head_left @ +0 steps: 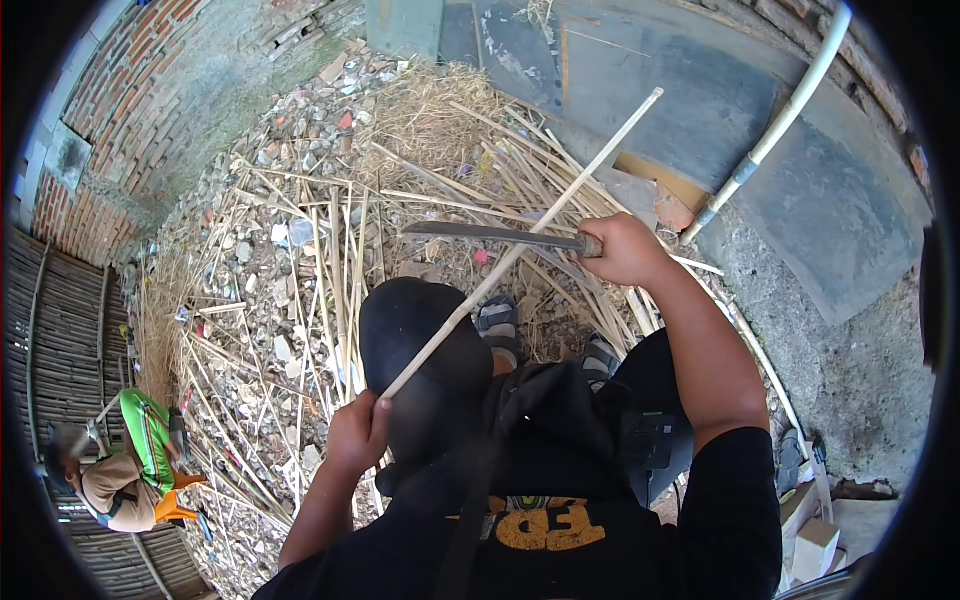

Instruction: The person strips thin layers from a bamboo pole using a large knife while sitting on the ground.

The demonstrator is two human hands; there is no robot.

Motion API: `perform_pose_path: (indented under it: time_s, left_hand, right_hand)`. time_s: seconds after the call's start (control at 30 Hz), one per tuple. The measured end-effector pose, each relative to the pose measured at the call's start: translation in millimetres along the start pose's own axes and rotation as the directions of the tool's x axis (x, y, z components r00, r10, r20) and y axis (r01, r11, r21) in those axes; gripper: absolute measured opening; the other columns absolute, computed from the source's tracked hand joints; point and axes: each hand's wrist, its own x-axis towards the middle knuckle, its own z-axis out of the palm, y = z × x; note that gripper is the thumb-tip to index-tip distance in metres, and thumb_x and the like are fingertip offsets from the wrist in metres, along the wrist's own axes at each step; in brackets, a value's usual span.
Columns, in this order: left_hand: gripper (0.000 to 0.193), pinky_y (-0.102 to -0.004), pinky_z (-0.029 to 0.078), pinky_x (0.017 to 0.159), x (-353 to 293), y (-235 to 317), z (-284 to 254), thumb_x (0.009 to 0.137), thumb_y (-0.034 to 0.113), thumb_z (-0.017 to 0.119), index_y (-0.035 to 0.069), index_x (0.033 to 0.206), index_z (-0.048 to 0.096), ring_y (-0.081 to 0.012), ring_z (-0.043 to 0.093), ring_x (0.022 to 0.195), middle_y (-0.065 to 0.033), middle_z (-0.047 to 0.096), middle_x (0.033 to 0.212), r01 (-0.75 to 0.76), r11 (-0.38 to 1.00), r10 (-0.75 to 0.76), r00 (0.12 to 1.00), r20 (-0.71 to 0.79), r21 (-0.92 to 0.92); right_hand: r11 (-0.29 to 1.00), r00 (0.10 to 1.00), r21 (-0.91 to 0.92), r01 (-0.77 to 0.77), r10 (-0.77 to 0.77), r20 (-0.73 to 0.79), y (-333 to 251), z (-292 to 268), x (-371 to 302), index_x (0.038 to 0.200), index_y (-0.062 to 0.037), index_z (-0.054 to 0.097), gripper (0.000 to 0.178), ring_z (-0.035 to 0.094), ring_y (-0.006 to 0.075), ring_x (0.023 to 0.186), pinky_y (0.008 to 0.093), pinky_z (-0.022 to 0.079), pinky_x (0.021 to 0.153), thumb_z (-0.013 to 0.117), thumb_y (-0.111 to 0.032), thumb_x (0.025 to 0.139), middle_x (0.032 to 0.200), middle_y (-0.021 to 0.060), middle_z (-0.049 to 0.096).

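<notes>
My left hand is closed around the near end of a long pale bamboo stick, which slants up and away to the right across my knee. In my right hand is the handle of a machete, its dark blade pointing left. The blade crosses the stick a little past my knee; whether it touches it, I cannot tell. Below the crossing my sandalled feet rest on the ground.
Bamboo strips lie scattered over rubble, with a heap of dry straw beyond. A pale pole leans near the grey panels at right. At far left a person sits on an orange stool by a slatted bamboo wall.
</notes>
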Motion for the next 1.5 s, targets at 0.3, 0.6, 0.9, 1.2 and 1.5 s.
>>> perform_pose_path:
  time_s: [0.3, 0.6, 0.9, 1.2, 1.5]
  left_hand:
    - [0.035, -0.0518, 0.043, 0.054, 0, -7, 10, 0.103, 0.029, 0.051, 0.003, 0.081, 0.048, -0.0478, 0.059, 0.06, -0.0234, 0.056, 0.061, -0.026, 1.0, 0.026, 0.999, -0.021, -0.001]
    - [0.036, -0.0496, 0.043, 0.053, 2, -15, 6, 0.103, 0.03, 0.051, 0.002, 0.08, 0.049, -0.0465, 0.058, 0.058, -0.0233, 0.054, 0.059, -0.04, 0.996, 0.042, 0.999, 0.022, -0.079]
    - [0.037, -0.0502, 0.043, 0.054, 2, -7, 2, 0.104, 0.031, 0.049, 0.002, 0.079, 0.049, -0.0475, 0.057, 0.059, -0.0237, 0.054, 0.061, -0.026, 0.995, 0.023, 0.999, -0.034, -0.092]
    - [0.04, -0.0535, 0.042, 0.055, 0, -6, 9, 0.105, 0.034, 0.048, 0.003, 0.081, 0.049, -0.0482, 0.059, 0.063, -0.0246, 0.057, 0.065, -0.02, 1.0, 0.02, 1.0, 0.005, -0.015]
    - [0.033, -0.0582, 0.046, 0.058, -3, -9, 22, 0.104, 0.033, 0.047, 0.004, 0.088, 0.05, -0.0507, 0.06, 0.066, -0.0258, 0.062, 0.071, -0.007, 0.989, 0.017, 0.998, -0.068, 0.149]
  right_hand:
    - [0.997, 0.991, -0.06, 0.055, -0.048, 0.124, -8, 5, 1, 0.087, -0.0077, 0.067, 0.023, 0.065, 0.0396, 0.073, 0.0468, 0.051, 0.066, 0.078, -0.026, 0.077, 0.073, 0.0175, 0.065]
    - [0.994, 0.994, 0.082, 0.066, -0.073, 0.087, 0, 5, 2, 0.083, -0.0056, 0.065, 0.024, 0.061, 0.0374, 0.065, 0.0442, 0.049, 0.062, 0.078, -0.026, 0.08, 0.067, 0.016, 0.062]
    - [0.994, 0.999, 0.1, 0.039, -0.04, 0.01, -4, -2, -3, 0.082, -0.0061, 0.063, 0.025, 0.061, 0.0364, 0.065, 0.0443, 0.048, 0.061, 0.077, -0.027, 0.082, 0.067, 0.0145, 0.061]
    - [0.997, 0.988, -0.02, 0.08, -0.077, 0.134, -14, 13, 5, 0.089, -0.0079, 0.068, 0.024, 0.063, 0.0399, 0.071, 0.0471, 0.049, 0.064, 0.077, -0.027, 0.078, 0.072, 0.0176, 0.064]
    - [1.0, 0.985, 0.016, 0.016, -0.018, 0.169, -28, 17, 9, 0.09, -0.0087, 0.067, 0.024, 0.066, 0.0379, 0.075, 0.0467, 0.05, 0.067, 0.075, -0.024, 0.073, 0.074, 0.0157, 0.066]
